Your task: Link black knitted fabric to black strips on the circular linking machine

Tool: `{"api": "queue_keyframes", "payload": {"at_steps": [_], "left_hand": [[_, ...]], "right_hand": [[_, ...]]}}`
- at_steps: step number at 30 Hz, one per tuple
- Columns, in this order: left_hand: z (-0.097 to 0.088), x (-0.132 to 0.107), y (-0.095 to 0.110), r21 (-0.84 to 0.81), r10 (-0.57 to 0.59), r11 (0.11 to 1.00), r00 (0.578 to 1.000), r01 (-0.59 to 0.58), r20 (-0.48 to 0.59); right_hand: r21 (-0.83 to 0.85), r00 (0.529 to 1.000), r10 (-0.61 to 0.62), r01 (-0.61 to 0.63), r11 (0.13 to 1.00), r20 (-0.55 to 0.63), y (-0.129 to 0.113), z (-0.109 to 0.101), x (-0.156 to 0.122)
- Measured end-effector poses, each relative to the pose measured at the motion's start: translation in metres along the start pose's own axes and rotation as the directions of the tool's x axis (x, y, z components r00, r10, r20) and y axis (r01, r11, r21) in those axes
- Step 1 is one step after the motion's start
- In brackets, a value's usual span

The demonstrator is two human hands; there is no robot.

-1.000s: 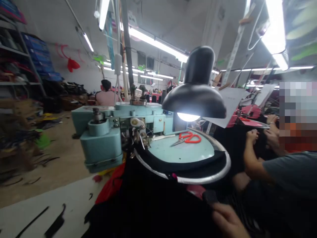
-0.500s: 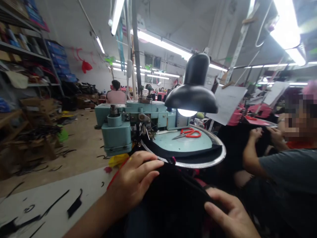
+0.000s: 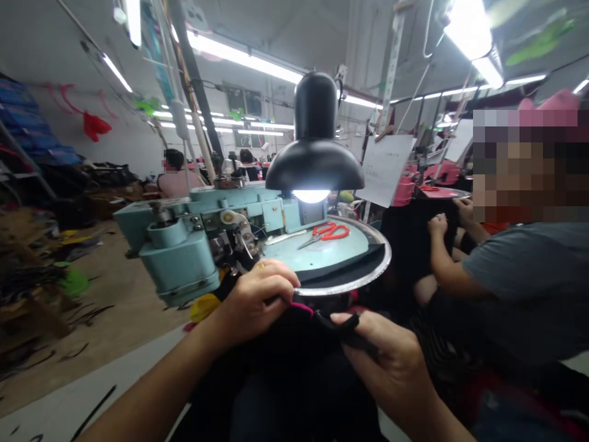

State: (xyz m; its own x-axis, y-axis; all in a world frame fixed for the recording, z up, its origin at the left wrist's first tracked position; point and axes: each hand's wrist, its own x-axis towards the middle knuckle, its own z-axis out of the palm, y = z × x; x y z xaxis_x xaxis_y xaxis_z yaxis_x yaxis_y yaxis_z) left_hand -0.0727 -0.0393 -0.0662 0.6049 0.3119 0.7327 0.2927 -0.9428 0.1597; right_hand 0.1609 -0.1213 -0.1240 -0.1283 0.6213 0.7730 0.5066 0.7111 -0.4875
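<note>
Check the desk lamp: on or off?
On. The bulb under the black lamp shade glows bright white.

Left hand (image 3: 255,301) and right hand (image 3: 389,362) on black fabric (image 3: 345,330), beside a teal sewing machine (image 3: 179,258)
</note>
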Motion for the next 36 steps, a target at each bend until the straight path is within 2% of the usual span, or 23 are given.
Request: {"api": "queue_keyframes", "payload": {"at_steps": [4, 6, 8, 10, 12, 13, 14, 16, 18, 20, 28, 36], "left_hand": [[0.0, 0.002, 0.0, -0.057, -0.032, 0.998, 0.999, 0.033, 0.019], [-0.006, 0.007, 0.001, -0.061, -0.115, 0.991, 0.988, 0.122, 0.098], [-0.011, 0.02, 0.0, -0.037, -0.239, 0.967, 0.948, 0.252, 0.211], [-0.01, 0.04, -0.002, 0.041, -0.378, 0.923, 0.878, 0.383, 0.295], [-0.002, 0.061, -0.004, 0.141, -0.461, 0.886, 0.814, 0.441, 0.353], [0.004, 0.071, -0.005, 0.167, -0.469, 0.883, 0.8, 0.439, 0.375], [0.011, 0.078, -0.006, 0.165, -0.461, 0.887, 0.802, 0.432, 0.38], [0.023, 0.086, -0.008, 0.169, -0.462, 0.887, 0.827, 0.43, 0.32], [0.031, 0.087, -0.011, 0.191, -0.477, 0.877, 0.849, 0.441, 0.226], [0.035, 0.085, -0.015, 0.21, -0.487, 0.868, 0.856, 0.451, 0.175], [0.04, 0.083, -0.034, 0.142, -0.528, 0.849, 0.834, 0.51, 0.161], [0.034, 0.083, -0.032, 0.088, -0.578, 0.816, 0.802, 0.572, 0.153]], "right_hand": [[0.014, 0.987, 0.143, -0.145, 0.989, 0.068, -0.003, 0.002, 0.004], [-0.004, 0.981, 0.186, -0.187, 0.982, 0.053, -0.002, 0.004, 0.004], [-0.033, 0.978, 0.209, -0.209, 0.977, -0.003, -0.002, 0.008, 0.003], [-0.071, 0.976, 0.213, -0.217, 0.974, -0.052, -0.002, 0.011, 0.001], [-0.108, 0.975, 0.206, -0.214, 0.971, -0.082, -0.001, 0.014, 0.0], [-0.121, 0.974, 0.206, -0.216, 0.969, -0.092, -0.001, 0.016, -0.001], [-0.129, 0.972, 0.21, -0.222, 0.966, -0.103, 0.0, 0.018, -0.003], [-0.146, 0.967, 0.225, -0.241, 0.96, -0.121, 0.001, 0.022, -0.006], [-0.162, 0.962, 0.25, -0.266, 0.95, -0.112, 0.002, 0.026, -0.01], [-0.191, 0.958, 0.278, -0.287, 0.939, -0.072, 0.002, 0.031, -0.015], [-0.244, 0.96, 0.277, -0.26, 0.934, 0.034, -0.007, 0.034, -0.021], [-0.227, 0.957, 0.277, -0.252, 0.941, 0.089, -0.013, 0.029, -0.016]]}}
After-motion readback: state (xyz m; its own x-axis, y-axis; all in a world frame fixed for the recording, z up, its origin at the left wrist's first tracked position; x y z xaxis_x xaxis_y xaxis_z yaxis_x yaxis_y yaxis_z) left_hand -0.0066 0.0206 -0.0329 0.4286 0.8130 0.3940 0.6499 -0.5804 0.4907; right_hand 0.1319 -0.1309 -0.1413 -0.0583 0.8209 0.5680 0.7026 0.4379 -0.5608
